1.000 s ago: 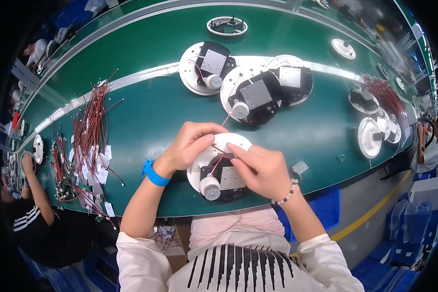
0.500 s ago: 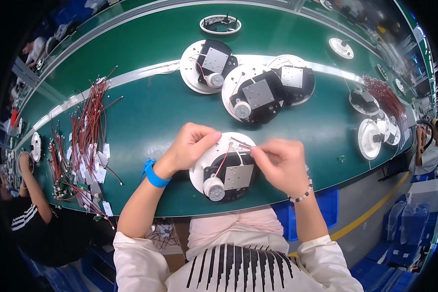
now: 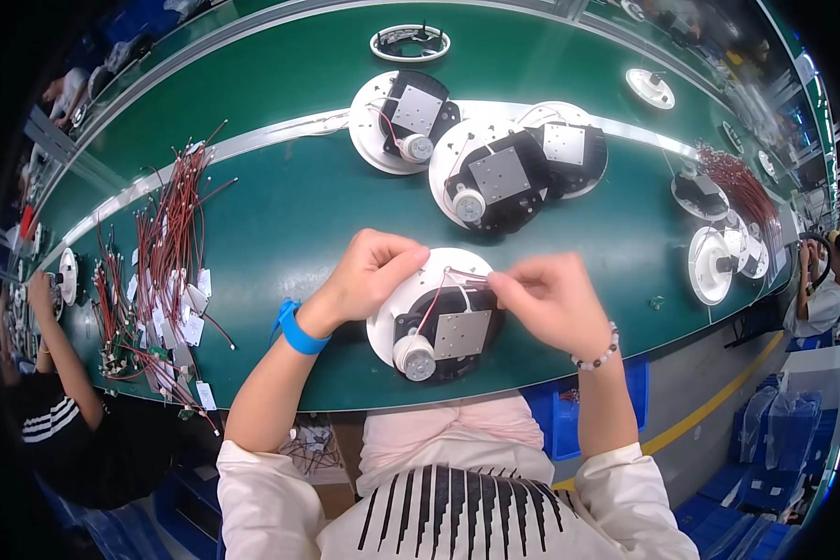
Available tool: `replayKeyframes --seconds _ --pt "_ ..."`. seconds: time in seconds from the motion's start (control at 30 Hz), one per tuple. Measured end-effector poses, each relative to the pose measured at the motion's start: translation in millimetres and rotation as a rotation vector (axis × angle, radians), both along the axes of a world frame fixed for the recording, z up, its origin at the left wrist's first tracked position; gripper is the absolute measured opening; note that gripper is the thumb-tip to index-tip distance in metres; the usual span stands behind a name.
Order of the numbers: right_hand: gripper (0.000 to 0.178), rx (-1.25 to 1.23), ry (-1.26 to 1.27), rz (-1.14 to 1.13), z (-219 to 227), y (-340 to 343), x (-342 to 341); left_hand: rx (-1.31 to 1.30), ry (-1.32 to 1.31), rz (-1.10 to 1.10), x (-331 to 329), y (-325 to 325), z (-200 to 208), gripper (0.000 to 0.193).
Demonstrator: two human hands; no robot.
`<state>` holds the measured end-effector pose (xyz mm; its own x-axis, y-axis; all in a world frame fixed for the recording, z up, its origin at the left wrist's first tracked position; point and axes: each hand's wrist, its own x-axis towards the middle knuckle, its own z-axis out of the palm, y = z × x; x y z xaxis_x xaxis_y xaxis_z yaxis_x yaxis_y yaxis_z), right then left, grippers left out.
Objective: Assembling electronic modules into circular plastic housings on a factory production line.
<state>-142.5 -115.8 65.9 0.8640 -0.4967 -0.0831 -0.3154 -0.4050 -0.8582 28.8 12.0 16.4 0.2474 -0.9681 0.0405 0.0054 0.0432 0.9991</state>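
Note:
In front of me on the green bench lies a white round housing (image 3: 400,291) carrying a black plate (image 3: 492,329), a square silver metal plate (image 3: 463,335) and a small round motor-like part (image 3: 414,358). My left hand (image 3: 373,273) is closed, thumb and curled fingers gripping the housing's upper left rim. Thin red and dark wires (image 3: 469,279) run from the housing's top to my right hand (image 3: 553,301), whose thumb and forefinger pinch their ends. The other fingers of that hand curl behind, partly hidden.
Similar assemblies (image 3: 408,108) stand further back in a cluster. Bundles of red and dark wires (image 3: 173,224) with white tags lie to the left. A white-rimmed ring (image 3: 377,44) sits on the far green strip. White discs (image 3: 708,265) rest at right. A co-worker's arm (image 3: 65,347) is at far left.
My right hand has shifted slightly right, and the pinched wires now stretch more level toward it. My left hand stays at the housing's rim.

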Motion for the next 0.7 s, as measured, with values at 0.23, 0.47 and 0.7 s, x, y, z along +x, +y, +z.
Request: replayKeyframes --seconds 0.23,0.47,0.7 --pt "0.014 -0.46 -0.194 -0.006 0.1 12.9 12.5 0.013 0.025 0.019 -2.2 1.1 0.2 0.025" --pt "0.01 -0.673 -0.307 -0.066 -14.2 24.6 13.8 0.032 0.081 0.024 -9.7 -2.9 -0.9 0.027" --pt "0.009 -0.76 -0.192 0.024 -8.9 19.3 17.5 0.013 -0.049 -0.051 -8.0 -2.4 2.3 0.034"
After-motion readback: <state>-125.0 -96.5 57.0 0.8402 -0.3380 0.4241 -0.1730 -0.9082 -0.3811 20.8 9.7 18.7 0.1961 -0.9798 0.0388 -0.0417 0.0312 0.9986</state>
